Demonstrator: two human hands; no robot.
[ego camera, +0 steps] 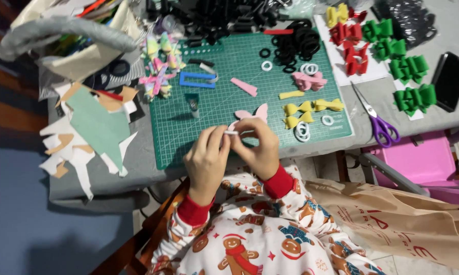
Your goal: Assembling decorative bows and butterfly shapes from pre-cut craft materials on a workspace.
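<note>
Your left hand (205, 160) and right hand (257, 147) meet at the near edge of the green cutting mat (188, 137), fingers of both pinched shut on a small white band (231, 132) held between them. The pink foam bow piece (252, 114) lies just beyond your fingertips, yellow bows (311, 109) to its right, purple-handled scissors (377, 119) farther right.

pink foam shape (251, 116) partly hidden by hands, black pile (224, 18) cut off at top, basket (61, 35) cropped top-left
</note>
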